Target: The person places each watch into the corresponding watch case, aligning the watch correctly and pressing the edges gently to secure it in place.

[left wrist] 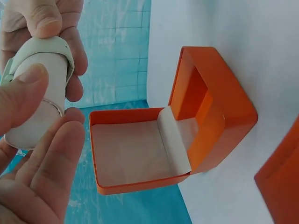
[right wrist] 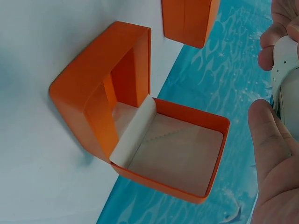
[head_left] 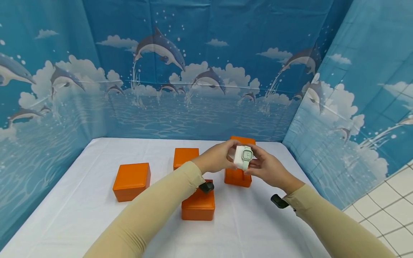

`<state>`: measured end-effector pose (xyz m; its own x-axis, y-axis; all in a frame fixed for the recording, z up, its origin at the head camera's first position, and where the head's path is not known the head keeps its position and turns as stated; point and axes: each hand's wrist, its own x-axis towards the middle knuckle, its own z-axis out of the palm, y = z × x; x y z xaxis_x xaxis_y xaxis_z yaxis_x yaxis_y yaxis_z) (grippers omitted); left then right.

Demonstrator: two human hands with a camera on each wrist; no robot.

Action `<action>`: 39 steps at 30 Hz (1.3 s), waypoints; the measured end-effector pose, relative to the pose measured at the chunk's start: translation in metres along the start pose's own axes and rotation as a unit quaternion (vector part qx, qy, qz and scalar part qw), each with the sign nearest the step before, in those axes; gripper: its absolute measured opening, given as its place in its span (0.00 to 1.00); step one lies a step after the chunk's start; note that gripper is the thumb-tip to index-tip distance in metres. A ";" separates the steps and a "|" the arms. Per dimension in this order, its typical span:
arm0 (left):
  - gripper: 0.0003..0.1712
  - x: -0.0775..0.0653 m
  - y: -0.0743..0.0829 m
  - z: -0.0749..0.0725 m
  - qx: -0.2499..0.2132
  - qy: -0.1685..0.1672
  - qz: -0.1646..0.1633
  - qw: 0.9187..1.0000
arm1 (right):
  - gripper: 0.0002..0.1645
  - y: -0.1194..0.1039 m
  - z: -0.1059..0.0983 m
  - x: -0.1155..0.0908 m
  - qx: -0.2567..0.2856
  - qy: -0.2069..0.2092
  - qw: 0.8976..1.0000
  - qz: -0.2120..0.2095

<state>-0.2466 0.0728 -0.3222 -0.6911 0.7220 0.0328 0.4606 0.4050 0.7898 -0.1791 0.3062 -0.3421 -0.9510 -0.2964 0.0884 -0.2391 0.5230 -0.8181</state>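
A pale green wristwatch (head_left: 247,154) is wrapped around a white watch cushion (head_left: 238,157), held up in both hands with its dial toward the head camera. My left hand (head_left: 218,157) grips the cushion's left end, its thumb lying on the white surface in the left wrist view. From the right, my right hand (head_left: 267,167) holds the watch, its thumb on the strap (left wrist: 44,45). Below and behind the hands stands an orange box (right wrist: 100,79) with its lid (right wrist: 177,154) raised; a pale lining shows inside. In the head view the hands partly cover this box.
Several other orange boxes sit on the white-covered table (head_left: 245,222): one at left (head_left: 131,181), one at the back (head_left: 186,157), one in front (head_left: 198,208) partly under my left forearm. Dolphin-print curtains (head_left: 193,114) enclose the table's back and sides.
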 end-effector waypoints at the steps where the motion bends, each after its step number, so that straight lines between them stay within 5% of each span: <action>1: 0.46 0.000 -0.001 0.000 -0.008 0.000 0.000 1.000 | 0.56 0.000 0.001 0.000 0.007 0.000 1.000 0.000; 13: 0.48 0.001 -0.010 0.004 0.003 0.007 0.003 1.000 | 0.55 -0.004 0.004 0.009 -0.080 -0.008 0.996 -0.037; 18: 0.48 0.001 -0.010 0.002 -0.001 0.008 0.010 1.000 | 0.53 -0.005 0.001 0.006 -0.124 0.023 0.991 -0.041; 39: 0.48 0.002 -0.010 0.005 0.004 0.010 0.008 1.000 | 0.50 -0.005 0.005 0.003 -0.138 0.058 0.988 -0.038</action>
<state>-0.2500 0.0732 -0.3336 -0.6954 0.7163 0.0575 0.4760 0.3992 0.7836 -0.1793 0.2984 -0.3406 -0.9405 -0.2582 0.2208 -0.3398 0.7056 -0.6218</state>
